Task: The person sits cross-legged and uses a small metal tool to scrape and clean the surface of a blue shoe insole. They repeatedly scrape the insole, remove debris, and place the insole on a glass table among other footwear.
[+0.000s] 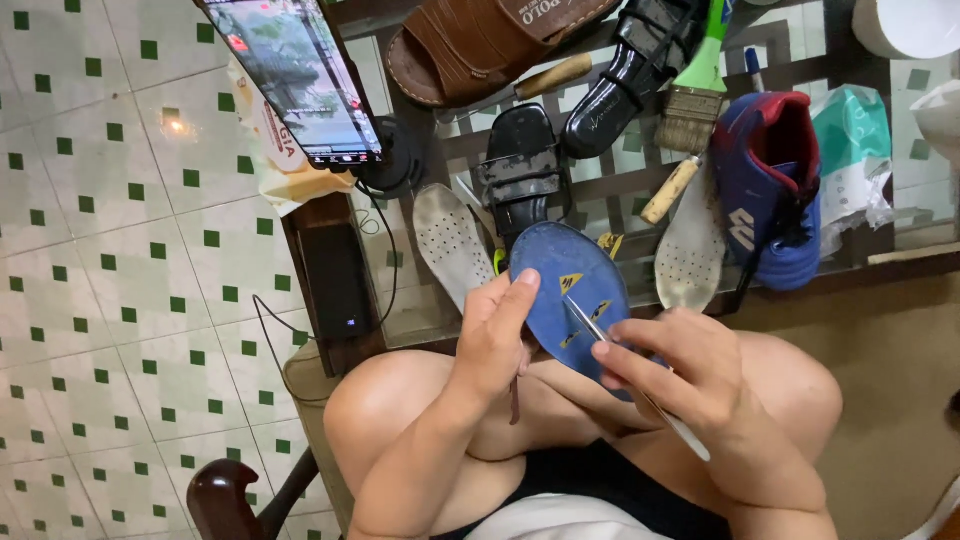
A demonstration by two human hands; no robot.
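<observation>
The left hand (pixel 495 335) held a flat, oval blue insole (pixel 572 290) over the knees, grip closed on its 9 o'clock edge, thumb lying on the matte face. The right hand (pixel 675 370) pinched a thin metal tool (pixel 625 370), tip on the insole's centre. On the glass-topped bench (pixel 620 190) at 12 o'clock lay a perforated pale insole (pixel 448 240) and a blue sports shoe (pixel 768 185).
</observation>
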